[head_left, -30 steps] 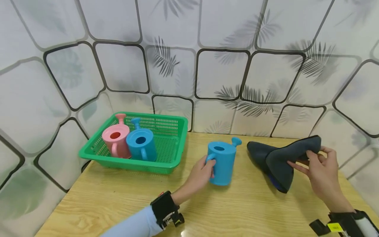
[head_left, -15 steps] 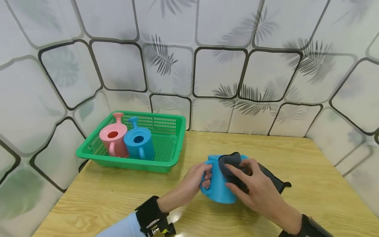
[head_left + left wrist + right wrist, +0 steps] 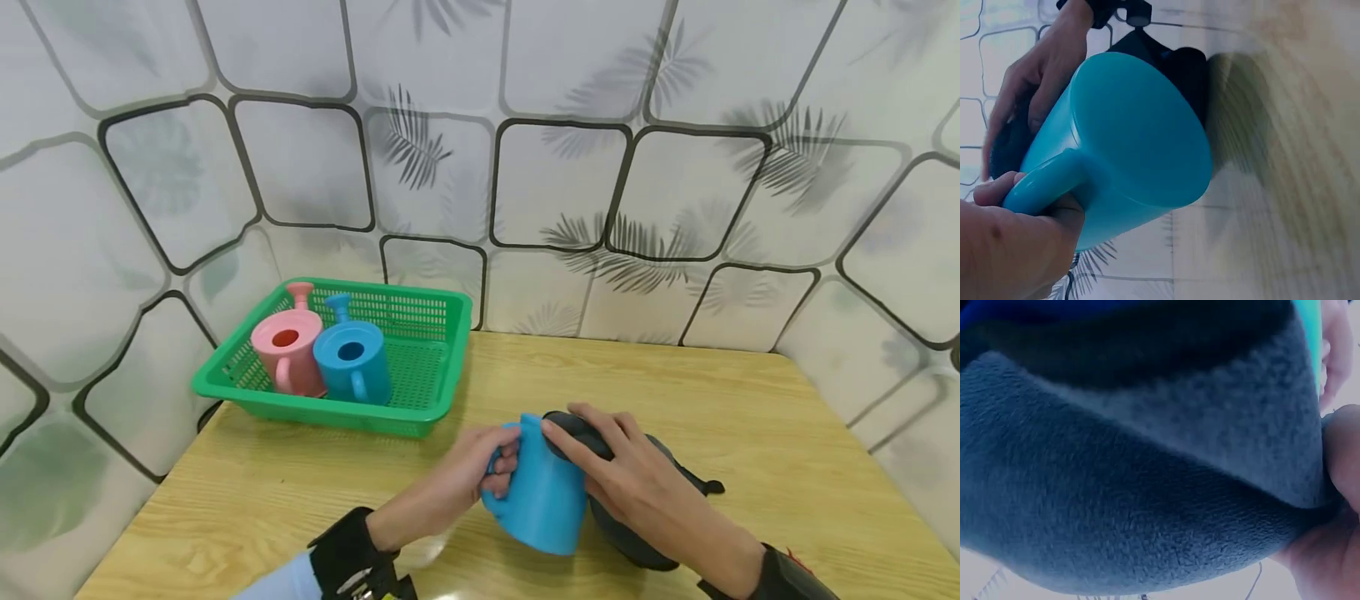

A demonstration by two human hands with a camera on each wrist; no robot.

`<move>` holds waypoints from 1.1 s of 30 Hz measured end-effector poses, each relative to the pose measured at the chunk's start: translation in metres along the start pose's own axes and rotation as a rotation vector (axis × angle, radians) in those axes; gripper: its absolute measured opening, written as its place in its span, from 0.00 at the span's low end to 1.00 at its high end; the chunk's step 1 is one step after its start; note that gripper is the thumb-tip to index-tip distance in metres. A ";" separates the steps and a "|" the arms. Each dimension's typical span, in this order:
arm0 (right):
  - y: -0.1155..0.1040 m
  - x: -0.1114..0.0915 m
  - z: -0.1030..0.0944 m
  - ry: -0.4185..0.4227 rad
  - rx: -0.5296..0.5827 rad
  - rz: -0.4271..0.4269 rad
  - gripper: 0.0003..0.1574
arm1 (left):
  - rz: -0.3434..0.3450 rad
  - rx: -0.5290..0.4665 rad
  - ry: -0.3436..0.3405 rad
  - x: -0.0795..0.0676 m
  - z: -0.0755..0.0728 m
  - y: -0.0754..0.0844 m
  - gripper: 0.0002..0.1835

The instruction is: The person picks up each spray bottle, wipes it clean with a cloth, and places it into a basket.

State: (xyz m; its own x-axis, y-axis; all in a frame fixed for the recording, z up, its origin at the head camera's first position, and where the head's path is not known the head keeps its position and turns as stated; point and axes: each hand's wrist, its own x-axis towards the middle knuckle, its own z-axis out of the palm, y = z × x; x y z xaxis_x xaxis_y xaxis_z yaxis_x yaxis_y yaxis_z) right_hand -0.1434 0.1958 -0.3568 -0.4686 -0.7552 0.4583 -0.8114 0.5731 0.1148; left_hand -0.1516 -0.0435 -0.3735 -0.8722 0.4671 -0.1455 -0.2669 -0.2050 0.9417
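Note:
My left hand [image 3: 461,468] grips the handle of a blue toy watering can [image 3: 546,496], which leans over with its base turned toward me. In the left wrist view the can's round base [image 3: 1141,128] faces the camera, and the handle runs through my curled fingers. A dark grey cloth [image 3: 633,537] is held by my right hand [image 3: 637,477] against the can's upper right side. Its loose part hangs down and trails off to the right. Cloth folds [image 3: 1116,481] fill most of the right wrist view. The can's spout and top are hidden behind hand and cloth.
A green plastic basket [image 3: 311,408] stands at the back left of the wooden table [image 3: 360,475]. In it are a pink watering can [image 3: 300,367] and another blue watering can [image 3: 358,371], side by side. A patterned wall covering [image 3: 427,183] borders the table behind and at the sides.
My right hand has brought the cloth leftward onto the can. My left hand has drawn the can nearer and tilted it. The basket and its cans stay put.

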 end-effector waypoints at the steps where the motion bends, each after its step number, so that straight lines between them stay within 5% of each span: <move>1: 0.000 0.001 -0.002 -0.011 0.002 -0.001 0.46 | -0.005 -0.008 -0.007 -0.001 -0.001 -0.001 0.20; 6: -0.002 0.005 -0.003 0.019 -0.010 -0.060 0.25 | -0.011 -0.034 0.029 -0.003 -0.004 -0.005 0.20; 10: -0.008 0.010 0.000 0.116 -0.032 -0.115 0.32 | -0.006 -0.026 0.062 -0.005 -0.005 -0.005 0.19; 15: -0.012 0.015 0.002 0.189 -0.078 -0.082 0.32 | 0.006 -0.011 0.060 -0.006 -0.004 -0.004 0.19; 33: -0.033 0.000 0.008 0.017 -0.021 -0.336 0.32 | 0.076 -0.014 0.142 0.000 -0.001 0.003 0.19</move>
State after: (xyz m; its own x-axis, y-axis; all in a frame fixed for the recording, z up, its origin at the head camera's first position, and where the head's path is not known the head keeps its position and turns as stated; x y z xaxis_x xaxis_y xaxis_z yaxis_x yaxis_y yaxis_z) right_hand -0.1189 0.1743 -0.3677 -0.1701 -0.8979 0.4061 -0.9120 0.2995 0.2802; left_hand -0.1529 -0.0451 -0.3710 -0.9389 0.3239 -0.1164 -0.2030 -0.2479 0.9473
